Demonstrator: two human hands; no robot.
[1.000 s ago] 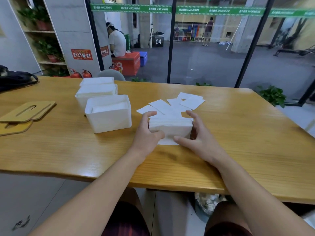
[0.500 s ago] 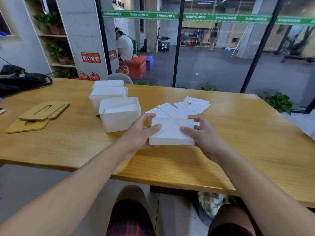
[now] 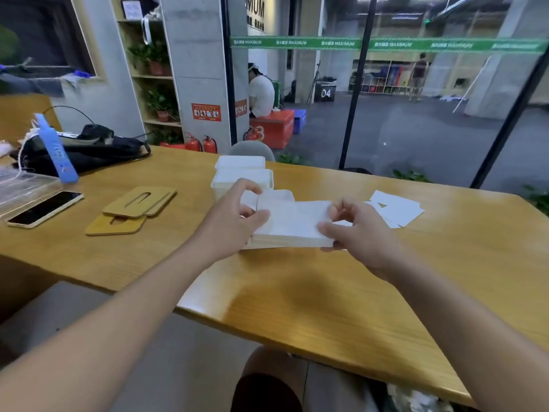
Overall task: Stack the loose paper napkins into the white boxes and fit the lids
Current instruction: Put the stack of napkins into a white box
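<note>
Both hands hold one stack of napkins (image 3: 292, 223) above the table (image 3: 445, 263), over the nearest white box. Left hand (image 3: 230, 221) grips the stack's left end, thumb on top and fingers curled round the edge; right hand (image 3: 355, 233) pinches the right end, thumb on top near the front corner, other fingers bent behind. Stack lies flat, roughly level, and hides most of the nearest box (image 3: 274, 195); only its back rim peeks out behind the stack, so cannot tell whether the stack touches it. Behind that, second white box (image 3: 242, 178), then third white box (image 3: 240, 162) at the far end of the row, all close together. Loose napkins (image 3: 395, 208) lie scattered flat on the table to the right of the right hand, overlapping. Two wooden lids (image 3: 138, 200) with slots lie left of the boxes, one overlapping the other, well apart from the hands. Further left: phone (image 3: 44, 209) face up, clear plastic case (image 3: 20, 184), blue bottle (image 3: 56, 150), black bag (image 3: 86, 150). Beyond the glass, a seated person in white (image 3: 261, 93) on a red box (image 3: 274, 127).
</note>
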